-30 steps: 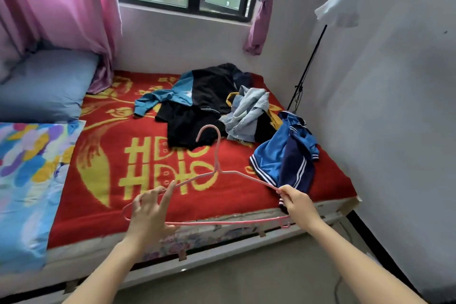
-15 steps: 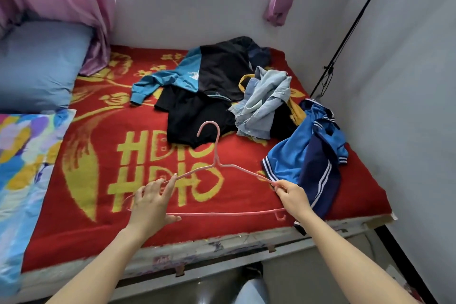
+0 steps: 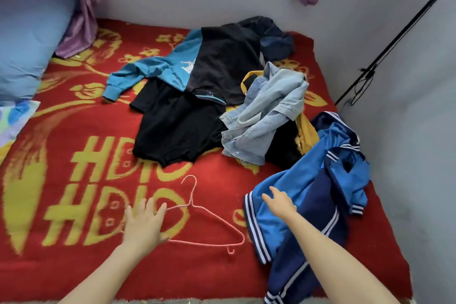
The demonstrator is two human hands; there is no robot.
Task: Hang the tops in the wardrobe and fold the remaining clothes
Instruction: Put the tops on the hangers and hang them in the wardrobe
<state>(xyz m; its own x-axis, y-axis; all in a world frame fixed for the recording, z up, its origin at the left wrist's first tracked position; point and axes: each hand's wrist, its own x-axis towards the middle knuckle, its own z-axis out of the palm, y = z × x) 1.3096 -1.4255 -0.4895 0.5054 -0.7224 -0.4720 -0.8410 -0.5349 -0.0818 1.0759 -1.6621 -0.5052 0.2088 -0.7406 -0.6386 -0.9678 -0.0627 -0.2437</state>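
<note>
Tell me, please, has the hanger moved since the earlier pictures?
Yes: the hanger has dropped from mid-air onto the blanket, lying over the yellow lettering; only the left hand touches it.

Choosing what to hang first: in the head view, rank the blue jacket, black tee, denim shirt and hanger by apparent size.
1. Blue jacket, though nearest the camera.
2. Black tee and denim shirt: about alike.
3. Hanger, thin wire.

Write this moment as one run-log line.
left hand: rests flat on pink hanger | right hand: fingers straight, over blue jacket, contact unclear | pink hanger: lies on red blanket
</note>
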